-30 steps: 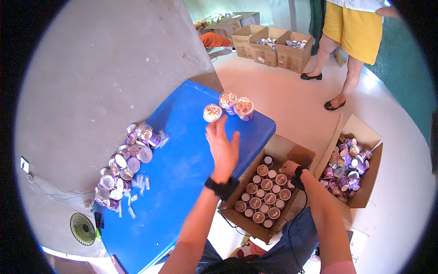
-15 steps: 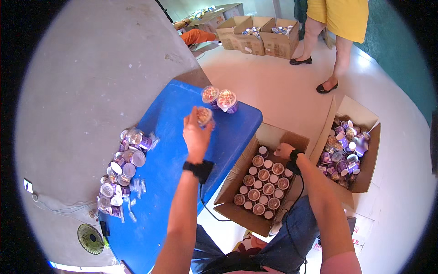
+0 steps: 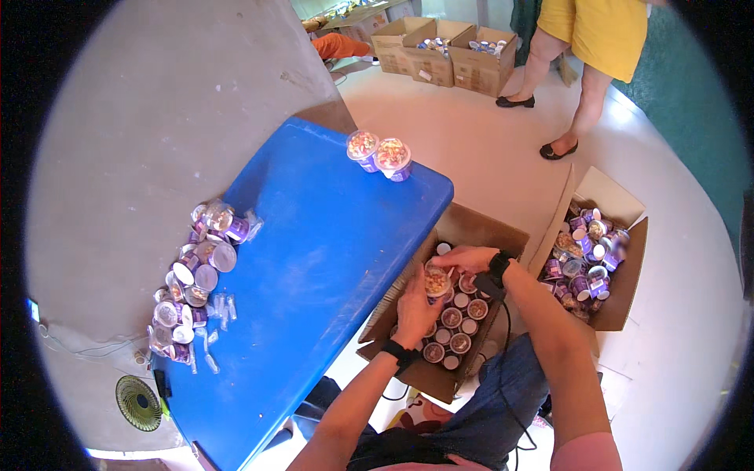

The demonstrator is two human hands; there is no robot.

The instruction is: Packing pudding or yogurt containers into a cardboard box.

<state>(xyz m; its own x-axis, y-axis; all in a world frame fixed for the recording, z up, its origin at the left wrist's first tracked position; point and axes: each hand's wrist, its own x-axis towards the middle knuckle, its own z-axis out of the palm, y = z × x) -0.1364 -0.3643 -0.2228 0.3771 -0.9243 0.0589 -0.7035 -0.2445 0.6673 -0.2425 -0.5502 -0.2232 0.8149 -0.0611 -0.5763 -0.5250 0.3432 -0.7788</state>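
A clear-lidded plastic cup [image 3: 436, 282] with a colourful filling is held over the open cardboard box [image 3: 428, 382]. My left hand [image 3: 416, 314] wraps round its near left side. Across the cup's far edge, the fingers of my right hand [image 3: 470, 259] press on its rim, partly hiding it. Below, the box holds rows of similar cups [image 3: 452, 317] standing upright, some with clear tops and some showing white round ends. Two filled purple cups [image 3: 393, 157] stand together at the blue table's far corner.
The blue table [image 3: 314, 235] fills the left, with a heap of purple cups [image 3: 206, 276] and small clear pieces [image 3: 212, 337] along its left edge. On the right, another box [image 3: 635, 275] holds jumbled cups. A person in yellow shorts [image 3: 593, 35] stands beyond, near several cartons [image 3: 483, 71].
My left hand has carried the cup from above the table down and right, over the box. My right hand has come from the box's far side to meet the cup.
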